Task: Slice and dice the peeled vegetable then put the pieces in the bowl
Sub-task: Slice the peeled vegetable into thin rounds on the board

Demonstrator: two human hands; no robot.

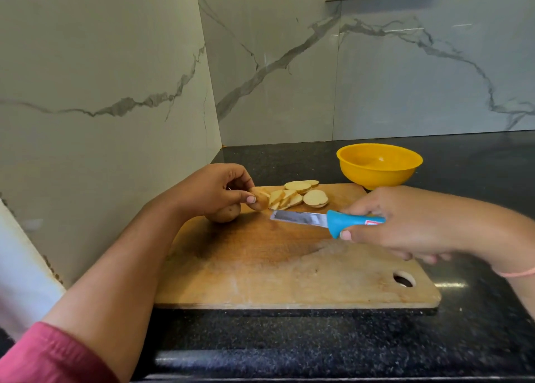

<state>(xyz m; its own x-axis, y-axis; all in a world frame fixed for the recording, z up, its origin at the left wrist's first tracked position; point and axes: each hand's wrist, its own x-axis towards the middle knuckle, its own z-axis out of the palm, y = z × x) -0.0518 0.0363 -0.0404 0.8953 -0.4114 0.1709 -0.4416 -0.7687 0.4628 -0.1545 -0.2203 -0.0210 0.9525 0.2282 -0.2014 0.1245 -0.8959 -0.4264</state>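
Left hand (215,190) pinches a potato end piece (259,199); right hand (405,223) grips the knife (327,220).

One wide-angle head-worn camera looks forward and down from the black countertop's (289,339) near edge. It sits close over the wooden cutting board (275,267) and faces the corner of the marble-patterned walls (289,64). The left hand (214,188) enters from lower left, the right hand (405,223) from the right.

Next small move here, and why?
Probably set the end piece pinched by the left hand down beside the slices, so the knife in the right hand can start dicing: slices lie whole on the board, bowl looks empty.
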